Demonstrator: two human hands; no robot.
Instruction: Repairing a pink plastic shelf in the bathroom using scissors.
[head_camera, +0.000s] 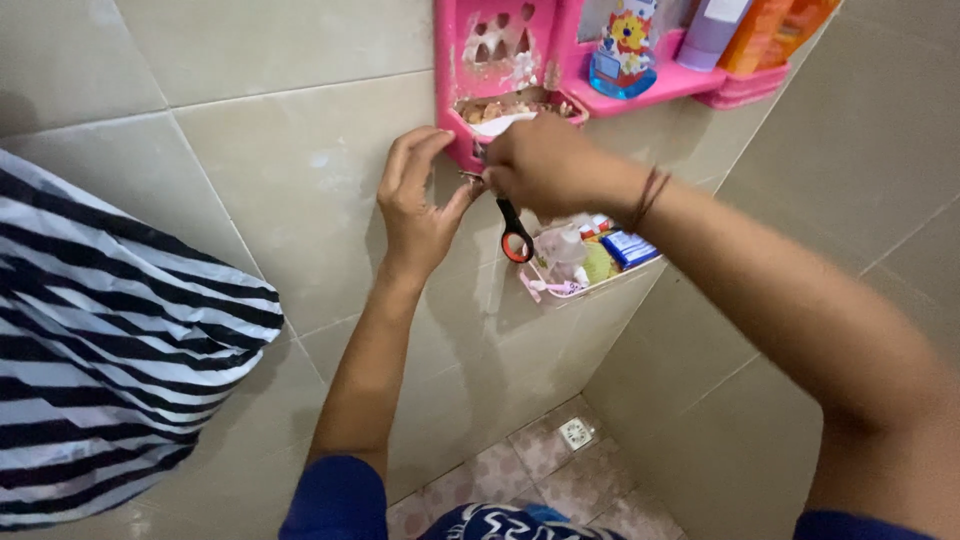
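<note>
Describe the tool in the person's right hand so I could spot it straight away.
Start at the pink plastic shelf fixed in the corner of the tiled wall. Just under its left compartment, the right hand grips a small pair of scissors beside the left hand. Its black handle loop with an orange-red lining hangs below the fist, unlike anything nearby.

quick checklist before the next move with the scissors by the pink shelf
1. Right hand grips the scissors: ok, one red and black handle loop hangs below the fist.
2. Blade position: cannot tell, hidden between the hands.
3. Left hand clear of the blades: cannot tell, its thumb sits right at the metal.
4. Pink shelf still on the tiled wall: ok.
5. Lower rack contents stay put: ok, nothing tipping out.
6. Striped cloth out of the way: ok, off to the left.
</note>
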